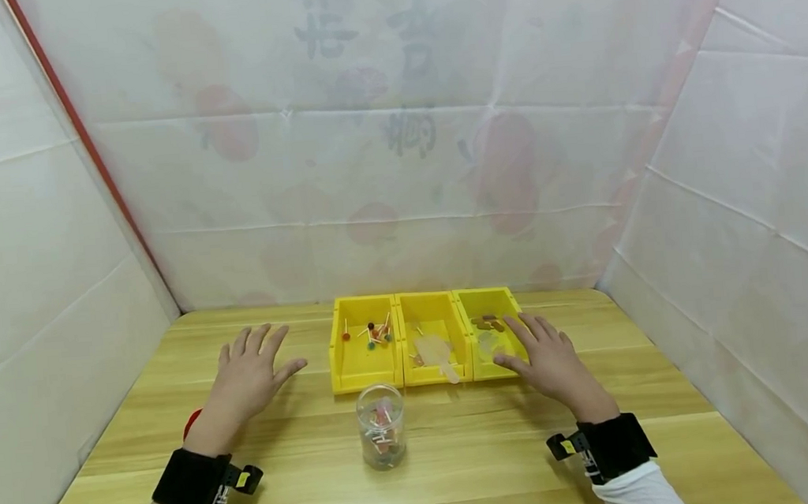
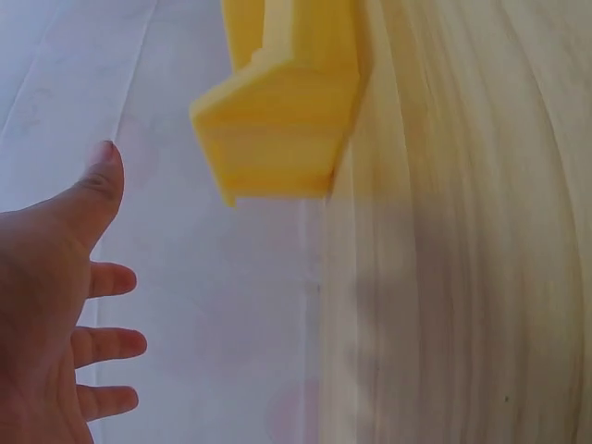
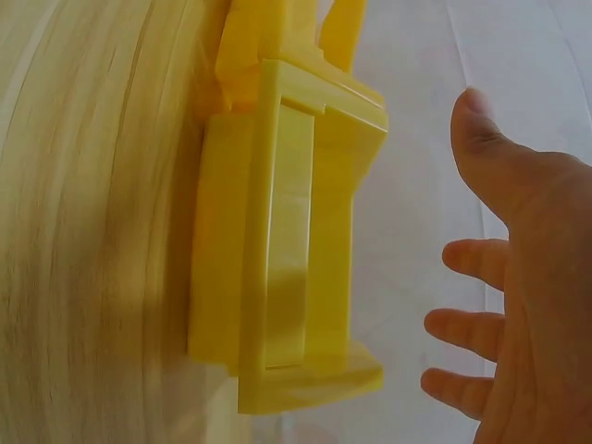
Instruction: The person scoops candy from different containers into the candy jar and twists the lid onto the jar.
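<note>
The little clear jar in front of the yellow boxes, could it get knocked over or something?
It might. The jar stands upright and alone between both hands, so a sweep by the left hand or right hand could tip it and spill the small pieces inside. Also, the right hand's fingers sit at the right yellow box; a nudge could shove it out of line.

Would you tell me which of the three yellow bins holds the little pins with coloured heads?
The left bin, nearest the left hand: its floor holds pins with coloured heads. The middle bin holds pale flat pieces, the right bin brownish ones.
</note>
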Available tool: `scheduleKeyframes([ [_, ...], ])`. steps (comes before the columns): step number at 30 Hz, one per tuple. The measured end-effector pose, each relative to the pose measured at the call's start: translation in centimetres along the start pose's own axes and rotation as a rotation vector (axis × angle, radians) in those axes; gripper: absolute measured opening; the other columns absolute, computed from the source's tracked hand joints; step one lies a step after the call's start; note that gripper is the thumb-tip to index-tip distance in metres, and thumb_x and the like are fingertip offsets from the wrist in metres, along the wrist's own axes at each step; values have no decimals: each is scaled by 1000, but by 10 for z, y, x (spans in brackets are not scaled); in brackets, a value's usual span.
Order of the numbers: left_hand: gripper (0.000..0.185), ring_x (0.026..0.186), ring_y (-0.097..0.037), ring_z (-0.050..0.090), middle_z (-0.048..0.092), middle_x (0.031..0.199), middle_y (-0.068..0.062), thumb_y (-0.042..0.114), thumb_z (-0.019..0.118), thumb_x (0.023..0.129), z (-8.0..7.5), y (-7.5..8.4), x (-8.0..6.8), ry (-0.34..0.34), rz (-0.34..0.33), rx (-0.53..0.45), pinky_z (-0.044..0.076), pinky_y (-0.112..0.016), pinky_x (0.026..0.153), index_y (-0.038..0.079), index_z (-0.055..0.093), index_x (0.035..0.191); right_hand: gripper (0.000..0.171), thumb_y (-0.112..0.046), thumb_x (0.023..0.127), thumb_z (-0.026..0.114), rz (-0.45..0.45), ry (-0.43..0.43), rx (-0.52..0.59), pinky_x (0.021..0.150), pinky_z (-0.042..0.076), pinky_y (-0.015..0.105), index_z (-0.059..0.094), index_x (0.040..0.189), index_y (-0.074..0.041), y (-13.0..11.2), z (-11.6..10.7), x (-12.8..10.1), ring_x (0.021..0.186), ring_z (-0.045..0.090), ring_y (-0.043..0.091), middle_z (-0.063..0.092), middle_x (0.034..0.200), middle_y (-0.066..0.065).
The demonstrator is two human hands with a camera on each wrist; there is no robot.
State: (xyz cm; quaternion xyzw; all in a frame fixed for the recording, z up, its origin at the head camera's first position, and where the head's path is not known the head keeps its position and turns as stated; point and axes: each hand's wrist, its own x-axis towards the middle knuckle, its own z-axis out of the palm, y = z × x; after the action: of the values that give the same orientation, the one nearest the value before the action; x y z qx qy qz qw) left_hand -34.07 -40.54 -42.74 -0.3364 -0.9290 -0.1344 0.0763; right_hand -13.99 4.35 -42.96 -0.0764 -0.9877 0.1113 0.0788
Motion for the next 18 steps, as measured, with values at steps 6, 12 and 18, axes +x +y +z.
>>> scheduleKeyframes([
  [6, 83, 139, -53, 14, 26, 153, -25, 70, 36, 94, 2, -5, -1, -44, -58, -8, 9, -78, 101, 13, 33, 153, 85, -67, 93, 45, 12, -2, -30, 100, 13, 78, 25, 156, -14, -1, 4, -1, 142, 14, 48, 22, 156, 23],
  [12, 85, 142, -52, 1, 13, 159, -23, 75, 29, 92, 5, -3, -2, -129, -90, -14, -2, -79, 100, 21, 22, 158, 92, -72, 90, 43, 41, -38, -23, 99, 4, 81, 17, 158, -15, -5, 9, -1, 143, 3, 49, 10, 161, 20],
  [18, 82, 142, -52, -5, 8, 160, -22, 74, 29, 93, 11, 2, -2, -120, -101, -10, -7, -79, 99, 25, 17, 159, 90, -70, 91, 43, 62, -24, -7, 98, 1, 81, 14, 159, -19, -6, 13, 0, 143, -1, 50, 6, 162, 18],
])
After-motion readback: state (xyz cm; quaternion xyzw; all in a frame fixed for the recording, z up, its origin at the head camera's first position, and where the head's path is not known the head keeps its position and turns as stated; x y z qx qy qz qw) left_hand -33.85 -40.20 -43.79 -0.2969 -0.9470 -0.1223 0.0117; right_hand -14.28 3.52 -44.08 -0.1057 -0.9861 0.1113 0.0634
